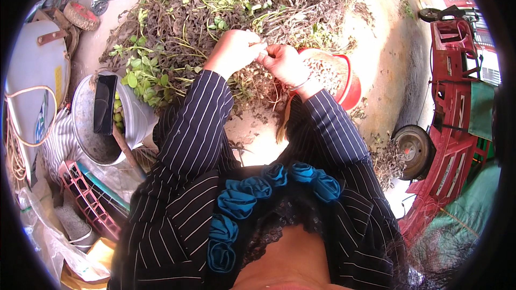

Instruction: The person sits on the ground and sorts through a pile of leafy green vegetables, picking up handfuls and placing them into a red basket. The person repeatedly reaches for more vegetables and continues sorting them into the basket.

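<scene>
My left hand (234, 51) and my right hand (284, 64) meet at the fingertips, over the near edge of a heap of uprooted peanut plants (185, 20). Between the pinched fingers is a small brownish plant piece, mostly hidden; whether it is a pod or a stem I cannot tell. Thin roots and peanut pods (256, 82) lie just below my hands. Right beside my right wrist stands a red plastic basin (354, 88), holding many loose peanuts (322, 74). My right forearm covers part of its near side.
At left, a white bucket (139, 108) holds green fruit, with a dark phone (105, 104) above it. A pink plastic crate (90, 201) and a red-rimmed wheel (82, 16) are nearby. On the right stands a red three-wheeled cargo vehicle (449, 141) with a black tyre (413, 152).
</scene>
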### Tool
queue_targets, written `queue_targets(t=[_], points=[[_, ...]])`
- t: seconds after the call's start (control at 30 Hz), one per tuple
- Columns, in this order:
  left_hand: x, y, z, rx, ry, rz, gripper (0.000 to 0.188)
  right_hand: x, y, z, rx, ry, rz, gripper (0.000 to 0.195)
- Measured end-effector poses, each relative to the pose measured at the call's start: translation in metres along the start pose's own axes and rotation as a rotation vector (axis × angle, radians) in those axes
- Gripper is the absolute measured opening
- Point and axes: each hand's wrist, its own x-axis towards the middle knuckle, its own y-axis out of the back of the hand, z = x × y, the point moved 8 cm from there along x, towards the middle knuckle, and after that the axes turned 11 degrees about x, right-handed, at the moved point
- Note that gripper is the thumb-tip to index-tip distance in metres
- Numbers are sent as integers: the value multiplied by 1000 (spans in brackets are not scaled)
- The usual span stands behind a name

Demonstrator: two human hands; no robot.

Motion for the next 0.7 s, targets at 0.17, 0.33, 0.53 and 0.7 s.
queue_targets(t=[0.17, 0.33, 0.53, 0.7], points=[[-3, 8, 22, 143, -39, 96, 19, -1, 5, -2, 13, -57, -14, 31], [-5, 7, 31, 175, -145, 182, 23, -2, 11, -7, -81, -128, -40, 35], [-3, 42, 9, 219, 70, 317, 20, -14, 48, -7, -197, -234, -5, 41], [-7, 42, 12, 135, 63, 233, 22, 18, 151, 115, -660, -51, 71, 38]])
